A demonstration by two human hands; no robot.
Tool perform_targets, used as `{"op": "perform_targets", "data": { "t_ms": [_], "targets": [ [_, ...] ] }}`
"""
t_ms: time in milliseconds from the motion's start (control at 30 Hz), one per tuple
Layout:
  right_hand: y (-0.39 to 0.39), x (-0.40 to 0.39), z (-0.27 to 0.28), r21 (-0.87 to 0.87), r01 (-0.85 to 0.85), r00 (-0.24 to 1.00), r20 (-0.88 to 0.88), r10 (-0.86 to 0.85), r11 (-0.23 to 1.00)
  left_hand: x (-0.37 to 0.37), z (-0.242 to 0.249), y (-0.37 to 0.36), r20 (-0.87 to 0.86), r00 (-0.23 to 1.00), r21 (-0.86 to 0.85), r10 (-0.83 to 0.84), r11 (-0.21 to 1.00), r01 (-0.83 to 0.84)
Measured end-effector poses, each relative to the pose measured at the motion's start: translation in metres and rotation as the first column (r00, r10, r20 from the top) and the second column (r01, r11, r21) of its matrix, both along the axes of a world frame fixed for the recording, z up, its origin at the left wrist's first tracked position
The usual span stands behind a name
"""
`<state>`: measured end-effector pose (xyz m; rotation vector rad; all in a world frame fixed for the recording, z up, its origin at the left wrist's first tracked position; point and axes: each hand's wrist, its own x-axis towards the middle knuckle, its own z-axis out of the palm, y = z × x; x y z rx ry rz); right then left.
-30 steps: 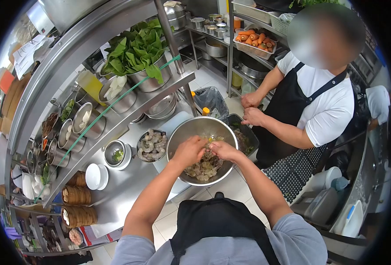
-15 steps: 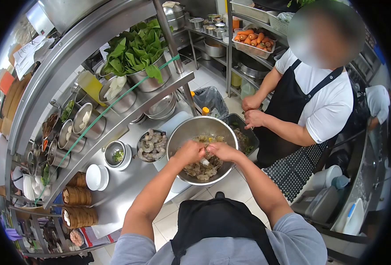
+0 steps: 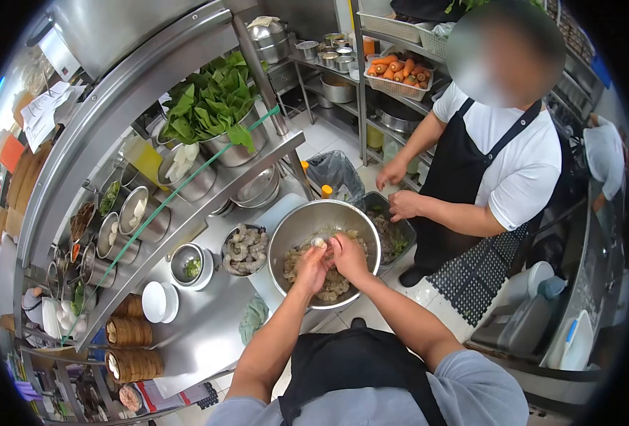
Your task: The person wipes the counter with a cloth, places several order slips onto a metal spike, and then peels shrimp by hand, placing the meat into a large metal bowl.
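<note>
Over a large steel bowl (image 3: 277, 264) of shrimp (image 3: 334, 285), my left hand (image 3: 313, 268) and my right hand (image 3: 347, 257) meet. Between their fingertips is a small pale shrimp (image 3: 318, 242), pinched by my left hand. My right hand's fingers are closed beside it and touch it or nearly so. Just left of the large bowl stands a smaller metal bowl (image 3: 245, 250) with grey peeled-looking shrimp. A dark tub (image 3: 399, 248) with shrimp pieces and some green bits is to the right of the large bowl.
A co-worker (image 3: 485, 163) in a black apron stands across on the right, hands over the dark tub. A metal shelf (image 3: 208, 206) with leafy greens (image 3: 211, 106) rises at the left. Bamboo steamers (image 3: 133, 363), white bowls (image 3: 159, 302) and a green cloth (image 3: 254, 319) are on the counter.
My hands have moved slightly down and turned, with the left palm now facing up. The co-worker's hands have moved apart. The view has shifted a little, revealing the green cloth.
</note>
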<state>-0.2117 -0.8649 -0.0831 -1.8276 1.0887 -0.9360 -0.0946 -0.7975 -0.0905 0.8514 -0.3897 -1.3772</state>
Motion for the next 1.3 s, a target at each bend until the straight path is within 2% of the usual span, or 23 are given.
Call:
{"op": "perform_targets", "data": {
  "t_ms": [133, 200, 233, 267, 300, 333, 400, 433, 467, 500, 533, 567, 600, 633, 667, 733, 867, 933, 1067, 1167, 1200, 1267, 1300],
  "targets": [
    [0.011, 0.0, 0.005, -0.127, 0.0, 0.989, -0.149, -0.019, 0.992, 0.001, -0.013, -0.006, 0.098, 0.977, 0.131, 0.191, 0.97, -0.203],
    [0.012, 0.004, -0.005, 0.107, -0.1, 0.984, 0.16, 0.083, 0.989, 0.003, -0.009, -0.006, 0.065, 0.976, 0.142, 0.209, 0.966, -0.217],
    [0.008, 0.0, -0.009, 0.106, -0.101, 0.984, 0.16, 0.084, 0.989, 0.005, -0.006, -0.005, 0.098, 0.979, 0.133, 0.181, 0.972, -0.193],
    [0.004, -0.008, 0.006, 0.574, -0.317, 0.916, 0.391, 0.088, 0.755, 0.008, -0.003, -0.003, 0.132, 0.979, 0.127, 0.153, 0.977, -0.17],
    [-0.001, -0.014, 0.014, 0.795, -0.537, 0.821, 0.569, -0.041, 0.28, 0.013, -0.005, -0.002, 0.133, 0.979, 0.127, 0.155, 0.977, -0.172],
    [-0.006, -0.016, 0.015, 0.795, -0.538, 0.821, 0.57, -0.04, 0.279, 0.018, -0.007, -0.001, 0.162, 0.984, 0.1, 0.073, 0.991, -0.09],
    [-0.011, -0.022, 0.01, 0.621, -0.781, 0.62, 0.757, -0.204, -0.072, 0.028, -0.005, 0.003, 0.193, 0.981, 0.079, -0.008, 0.997, -0.007],
    [-0.014, -0.023, 0.007, 0.538, -0.835, 0.55, 0.807, -0.215, -0.116, 0.036, -0.003, 0.002, 0.59, 0.798, 0.177, -0.124, 0.984, 0.022],
    [-0.014, -0.024, 0.013, 0.538, -0.835, 0.549, 0.808, -0.214, -0.115, 0.045, 0.002, 0.0, 0.857, 0.453, 0.274, -0.246, 0.962, 0.006],
    [-0.012, -0.024, 0.022, 0.628, -0.778, 0.621, 0.768, -0.159, -0.004, 0.058, 0.005, -0.001, 0.948, 0.248, 0.19, -0.199, 0.98, 0.063],
    [-0.009, -0.025, 0.027, 0.7, -0.706, 0.69, 0.715, -0.113, 0.109, 0.063, 0.005, 0.0, 0.948, 0.25, 0.189, -0.198, 0.98, 0.06],
    [-0.009, -0.025, 0.024, 0.7, -0.706, 0.692, 0.714, -0.11, 0.106, 0.066, 0.011, 0.003, 0.995, -0.022, 0.1, -0.1, 0.995, -0.012],
    [-0.01, -0.025, 0.018, 0.673, -0.593, 0.793, 0.583, 0.176, 0.441, 0.067, 0.017, 0.005, 0.954, -0.299, -0.004, -0.013, 0.998, -0.057],
    [-0.01, -0.025, 0.013, 0.485, -0.492, 0.869, 0.33, 0.369, 0.724, 0.067, 0.022, 0.003, 0.951, -0.305, -0.075, 0.053, 0.995, -0.059],
    [-0.01, -0.026, 0.009, 0.488, -0.492, 0.869, 0.332, 0.368, 0.721, 0.062, 0.036, 0.003, 0.951, -0.305, -0.07, 0.049, 0.996, -0.059],
    [-0.009, -0.03, 0.005, -0.043, -0.357, 0.93, -0.113, 0.35, 0.933, 0.038, 0.072, 0.003, 0.988, -0.156, 0.02, -0.008, 0.997, 0.078],
    [0.001, -0.024, 0.022, -0.048, -0.273, 0.939, -0.231, 0.255, 0.961, 0.014, 0.074, 0.007, 0.981, -0.185, -0.027, 0.055, 0.988, 0.15],
    [0.002, -0.024, 0.022, -0.011, -0.285, 0.954, -0.1, 0.282, 0.959, 0.02, 0.055, 0.002, 0.988, -0.077, -0.127, 0.135, 0.986, 0.109],
    [0.006, -0.019, 0.031, -0.002, -0.216, 0.976, -0.012, 0.216, 0.976, 0.023, 0.054, -0.001, 0.984, -0.088, -0.158, 0.155, 0.987, -0.023],
    [0.001, -0.019, 0.032, -0.092, -0.242, 0.964, -0.137, 0.229, 0.966, 0.042, 0.034, -0.011, 0.82, 0.562, 0.164, -0.111, 0.985, -0.046],
    [-0.002, -0.02, 0.032, -0.114, -0.297, 0.953, -0.098, 0.287, 0.948, 0.047, 0.041, -0.01, 0.818, 0.564, 0.168, -0.113, 0.985, -0.048],
    [-0.006, -0.023, 0.032, -0.167, -0.401, 0.915, -0.023, 0.403, 0.901, 0.058, 0.056, -0.006, 0.337, 0.898, 0.346, -0.282, 0.924, 0.16],
    [-0.011, -0.022, 0.022, -0.187, -0.464, 0.88, 0.014, 0.474, 0.866, 0.064, 0.06, -0.003, 0.205, 0.918, 0.388, -0.339, 0.889, 0.241]
  ]
}}
